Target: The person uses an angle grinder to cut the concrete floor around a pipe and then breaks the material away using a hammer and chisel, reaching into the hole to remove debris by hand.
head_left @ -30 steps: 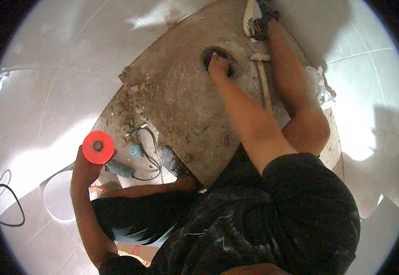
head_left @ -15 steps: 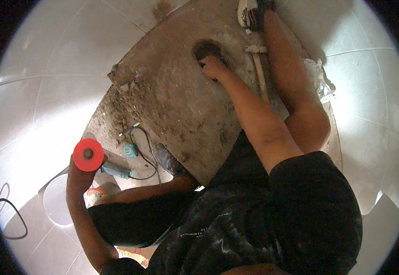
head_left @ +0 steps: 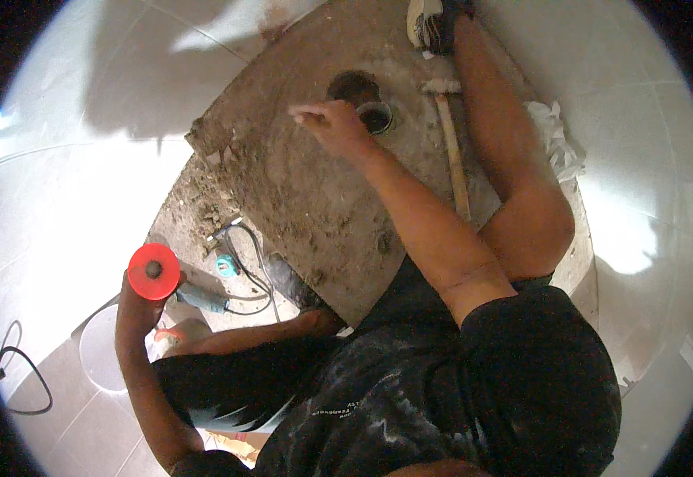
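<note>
My left hand [head_left: 139, 308] is closed around a chisel [head_left: 154, 269], seen end-on with its round red hand guard above my fist. My right hand [head_left: 337, 129] hovers over the brown slab, its index finger stretched out to the left and slightly blurred; nothing shows in it. Just beside it are a dark round hole [head_left: 349, 82] and a round pipe opening [head_left: 376, 120] sunk in the slab. To the right, a hammer [head_left: 454, 159] with a wooden handle lies next to my right leg, its dusty head at the far end.
Loose rubble [head_left: 211, 208] covers the slab's left part. Near my left foot lie a teal-grey power tool [head_left: 203, 299] with a black cable and a small teal tape measure [head_left: 226, 265]. A crumpled white plastic bag [head_left: 557, 139] sits at right; a pale round container [head_left: 101, 350] stands at left.
My right hand has moved left and toward me, off the hole, and its fingers have loosened. The pipe opening now shows. The left hand keeps the chisel in nearly the same place.
</note>
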`<state>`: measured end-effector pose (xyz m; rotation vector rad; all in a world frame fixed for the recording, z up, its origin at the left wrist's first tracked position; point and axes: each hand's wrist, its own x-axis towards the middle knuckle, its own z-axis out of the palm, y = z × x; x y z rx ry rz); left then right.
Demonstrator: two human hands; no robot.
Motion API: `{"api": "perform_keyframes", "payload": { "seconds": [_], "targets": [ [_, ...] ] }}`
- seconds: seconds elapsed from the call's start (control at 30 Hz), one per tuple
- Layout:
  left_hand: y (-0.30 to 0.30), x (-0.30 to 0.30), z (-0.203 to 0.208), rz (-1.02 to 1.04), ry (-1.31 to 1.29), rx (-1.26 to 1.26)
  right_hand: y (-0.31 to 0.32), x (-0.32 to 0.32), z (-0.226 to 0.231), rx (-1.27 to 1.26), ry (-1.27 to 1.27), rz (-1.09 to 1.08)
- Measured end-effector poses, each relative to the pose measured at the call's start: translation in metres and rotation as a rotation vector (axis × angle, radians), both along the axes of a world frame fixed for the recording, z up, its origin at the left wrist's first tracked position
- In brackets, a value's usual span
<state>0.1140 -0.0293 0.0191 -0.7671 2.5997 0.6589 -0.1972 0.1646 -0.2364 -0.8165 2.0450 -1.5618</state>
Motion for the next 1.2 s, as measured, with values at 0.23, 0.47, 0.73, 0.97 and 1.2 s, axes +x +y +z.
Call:
{"api": "perform_keyframes", "payload": {
  "seconds": [0.23,0.47,0.73,0.97,1.2],
  "targets": [
    [0.009,-0.034,0.002,0.032,0.001,0.039,-0.038,-0.052,-0.126,0.6,0.252,-0.52],
    [-0.001,0.001,-0.01,0.051,0.074,0.028,0.026,0.004,-0.011,0.253,0.023,-0.302],
    [-0.007,-0.039,-0.014,-0.035,0.234,0.053,0.145,0.025,0.045,1.044,0.312,-0.44],
    [0.012,-0.068,-0.002,-0.131,0.412,-0.012,0.169,0.011,-0.012,0.967,0.35,-0.49],
    [0.013,-0.05,0.014,-0.113,0.383,-0.126,0.176,0.047,0.116,-0.06,-0.397,-0.532]
  ]
}}
